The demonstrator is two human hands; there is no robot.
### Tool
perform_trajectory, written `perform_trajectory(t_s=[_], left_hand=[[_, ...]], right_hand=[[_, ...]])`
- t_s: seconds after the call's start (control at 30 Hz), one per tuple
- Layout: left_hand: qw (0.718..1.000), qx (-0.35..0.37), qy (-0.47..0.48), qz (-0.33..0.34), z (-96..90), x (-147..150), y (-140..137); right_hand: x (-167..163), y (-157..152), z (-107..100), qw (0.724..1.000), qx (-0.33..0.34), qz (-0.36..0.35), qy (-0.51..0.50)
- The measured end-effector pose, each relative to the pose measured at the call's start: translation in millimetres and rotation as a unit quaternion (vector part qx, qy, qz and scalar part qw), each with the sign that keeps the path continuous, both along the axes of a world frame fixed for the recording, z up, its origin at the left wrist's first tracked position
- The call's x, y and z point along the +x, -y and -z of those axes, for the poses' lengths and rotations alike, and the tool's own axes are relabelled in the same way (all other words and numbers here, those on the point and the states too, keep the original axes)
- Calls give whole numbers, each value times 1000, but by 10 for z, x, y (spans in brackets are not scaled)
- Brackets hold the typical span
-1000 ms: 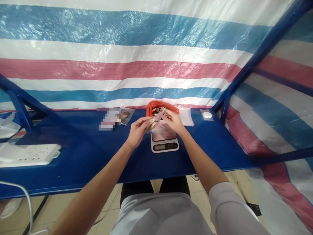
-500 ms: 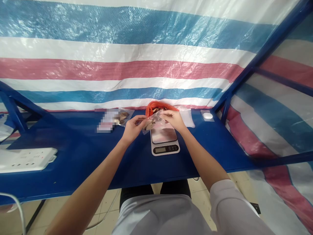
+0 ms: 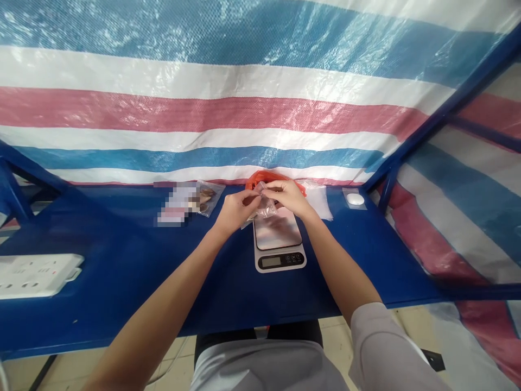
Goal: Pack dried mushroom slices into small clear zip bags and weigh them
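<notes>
Striped sheeting (image 3: 203,114) is hung behind a blue table (image 3: 142,260), and a white kitchen scale (image 3: 280,259) is set near the middle. Just above the scale's far part, a small clear plastic bag (image 3: 267,208) is held up between both hands. Its upper edge is pinched by the left hand (image 3: 237,212), thumb and fingers nearly together, and by the right hand (image 3: 288,196), likewise almost closed; exact fingertip contact is partly hidden. Bag contents can't be made out clearly. Handling, as judged: light, limp film, probably slippery and prone to cling or fold, so a fingertip pinch along the top edge, one hand per side, is best used. Low squeezing is better avoided, since anything brittle inside could be crushed; the film itself is unlikely to be broken, though it could be creased or stretched by hard pulling. Beyond the hands, a red plastic bag (image 3: 277,175) is partly covered; to its right, pale flat plastic sheets (image 3: 321,202) are laid. Far left, another clear packet (image 3: 209,200) with brownish pieces is seen, lying flat beside a blurred-out patch.
</notes>
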State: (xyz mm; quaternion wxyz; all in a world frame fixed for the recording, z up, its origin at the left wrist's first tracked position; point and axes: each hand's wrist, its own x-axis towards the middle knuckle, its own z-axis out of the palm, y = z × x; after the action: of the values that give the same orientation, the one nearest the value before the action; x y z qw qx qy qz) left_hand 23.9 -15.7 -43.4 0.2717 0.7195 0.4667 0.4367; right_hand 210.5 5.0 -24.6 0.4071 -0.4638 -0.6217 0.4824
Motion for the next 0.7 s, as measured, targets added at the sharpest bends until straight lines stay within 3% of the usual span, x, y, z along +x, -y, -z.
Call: perform_trajectory(t_s=[0.13, 0.37, 0.7], left_hand=[[991, -103, 84, 24, 6, 0, -165], [941, -256, 208, 78, -26, 21, -375], [922, -298, 216, 119, 2, -1, -524]], right_hand=[[22, -63, -9, 998, -45, -28, -34], [58, -138, -44, 993, -88, -62, -39], [126, -176, -13, 991, -100, -89, -23]])
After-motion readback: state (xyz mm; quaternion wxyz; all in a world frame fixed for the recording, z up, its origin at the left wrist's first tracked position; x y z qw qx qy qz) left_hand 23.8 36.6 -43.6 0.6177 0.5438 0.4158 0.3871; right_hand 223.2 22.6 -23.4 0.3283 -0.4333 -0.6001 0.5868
